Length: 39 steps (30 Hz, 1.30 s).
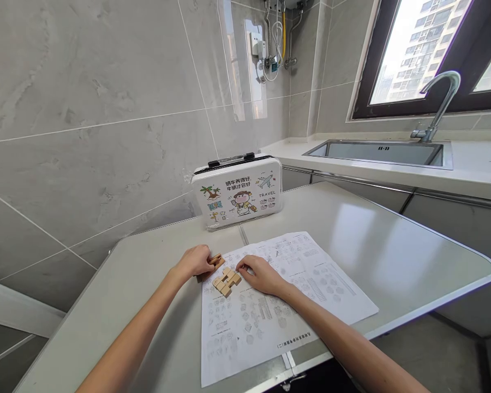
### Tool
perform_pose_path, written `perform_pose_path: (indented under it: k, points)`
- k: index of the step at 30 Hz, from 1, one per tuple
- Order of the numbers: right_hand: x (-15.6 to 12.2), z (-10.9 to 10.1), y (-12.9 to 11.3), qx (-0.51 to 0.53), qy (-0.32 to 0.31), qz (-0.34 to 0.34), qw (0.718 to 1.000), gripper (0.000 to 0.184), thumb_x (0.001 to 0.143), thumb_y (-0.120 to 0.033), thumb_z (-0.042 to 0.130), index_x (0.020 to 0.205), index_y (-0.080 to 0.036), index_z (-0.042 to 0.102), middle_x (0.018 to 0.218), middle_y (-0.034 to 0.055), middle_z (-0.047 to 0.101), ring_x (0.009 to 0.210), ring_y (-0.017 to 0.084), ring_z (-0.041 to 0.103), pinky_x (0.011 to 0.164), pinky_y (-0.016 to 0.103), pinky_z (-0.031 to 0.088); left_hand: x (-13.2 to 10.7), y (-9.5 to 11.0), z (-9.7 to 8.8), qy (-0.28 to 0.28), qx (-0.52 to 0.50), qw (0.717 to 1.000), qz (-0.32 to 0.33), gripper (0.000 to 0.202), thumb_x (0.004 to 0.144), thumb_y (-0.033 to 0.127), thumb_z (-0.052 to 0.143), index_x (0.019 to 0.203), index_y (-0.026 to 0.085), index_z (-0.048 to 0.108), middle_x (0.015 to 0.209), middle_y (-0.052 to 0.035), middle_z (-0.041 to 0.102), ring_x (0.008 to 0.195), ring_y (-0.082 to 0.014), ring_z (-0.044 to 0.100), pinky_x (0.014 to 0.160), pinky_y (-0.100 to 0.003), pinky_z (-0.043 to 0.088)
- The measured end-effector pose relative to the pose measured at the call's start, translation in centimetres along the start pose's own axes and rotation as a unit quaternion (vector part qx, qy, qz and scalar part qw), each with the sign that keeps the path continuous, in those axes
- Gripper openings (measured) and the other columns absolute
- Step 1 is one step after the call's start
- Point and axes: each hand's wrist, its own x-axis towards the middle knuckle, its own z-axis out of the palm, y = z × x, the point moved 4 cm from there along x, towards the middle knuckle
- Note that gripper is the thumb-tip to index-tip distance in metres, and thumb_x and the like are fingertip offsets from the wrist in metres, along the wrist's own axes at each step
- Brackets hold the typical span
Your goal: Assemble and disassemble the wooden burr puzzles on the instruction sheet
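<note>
My left hand [197, 260] is closed on a brown wooden puzzle block [217, 261] with notches, at the paper's upper left edge; its fingers partly cover the block. Right beside it, several pale wooden blocks [227, 282] lie close together on a large printed sheet [303, 300]. The sheet carries rows of small diagrams. My right hand [259, 274] rests on the sheet just right of the pale blocks, fingers curled and thumb and forefinger together near them. Whatever is between those fingertips is too small to make out.
A white cartoon-printed case [239, 202] with a black handle stands at the back of the folding table [167, 338], near the tiled wall. To the right is a counter with a sink [380, 153] and a tap [442, 103] under a window.
</note>
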Motion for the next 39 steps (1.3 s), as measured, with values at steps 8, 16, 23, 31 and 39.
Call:
perform_pose_path:
  k: [8, 16, 23, 31, 39]
  points:
    - [0.3, -0.4, 0.0, 0.085, 0.016, 0.043, 0.995, 0.011, 0.095, -0.024, 0.059, 0.100, -0.022, 0.069, 0.095, 0.0032, 0.074, 0.086, 0.020, 0.066, 0.079, 0.033, 0.048, 0.7, 1.6, -2.2, 0.015, -0.168, 0.985, 0.047, 0.031, 0.070, 0.044, 0.073, 0.055, 0.020, 0.058, 0.054, -0.0009, 0.057, 0.062, -0.0187, 0.058, 0.060, -0.027, 0.036]
    - [0.9, -0.8, 1.1, 0.359, 0.046, 0.151, 0.920, 0.047, 0.099, -0.066, 0.043, 0.111, -0.021, 0.053, 0.081, 0.0019, 0.068, 0.062, 0.016, 0.064, 0.047, 0.025, 0.044, -0.6, 8.8, -0.4, -0.058, -0.462, 0.881, 0.076, 0.036, 0.081, 0.051, 0.070, 0.076, 0.015, 0.071, 0.077, -0.0061, 0.073, 0.069, -0.0176, 0.062, 0.067, -0.028, 0.046]
    - [0.8, -1.4, 1.3, 0.359, 0.072, 0.198, 0.909, 0.052, 0.096, -0.071, 0.044, 0.102, -0.021, 0.058, 0.071, 0.0000, 0.063, 0.048, 0.014, 0.055, 0.038, 0.024, 0.040, -1.2, 10.9, 3.1, -0.019, -0.526, 0.850, 0.020, 0.046, 0.083, 0.060, 0.069, 0.077, 0.015, 0.069, 0.074, -0.0092, 0.074, 0.069, -0.0184, 0.066, 0.066, -0.028, 0.045]
    - [0.4, -1.2, 1.8, 0.266, 0.084, 0.212, 0.937, 0.053, 0.095, -0.074, 0.043, 0.087, -0.022, 0.053, 0.063, -0.0031, 0.057, 0.043, 0.013, 0.051, 0.039, 0.026, 0.041, -2.1, 11.1, 5.2, 0.007, -0.643, 0.765, -0.038, 0.043, 0.079, 0.057, 0.077, 0.078, 0.015, 0.069, 0.065, -0.0051, 0.070, 0.059, -0.0172, 0.064, 0.058, -0.026, 0.043]
    - [0.4, -1.8, 1.5, 0.187, 0.116, 0.163, 0.962, 0.051, 0.096, -0.069, 0.042, 0.076, -0.024, 0.057, 0.056, -0.0029, 0.052, 0.044, 0.015, 0.046, 0.046, 0.028, 0.036, -2.0, 10.1, 6.2, 0.012, -0.715, 0.697, -0.051, 0.041, 0.077, 0.054, 0.082, 0.078, 0.015, 0.066, 0.075, -0.0041, 0.069, 0.067, -0.0146, 0.064, 0.066, -0.025, 0.050]
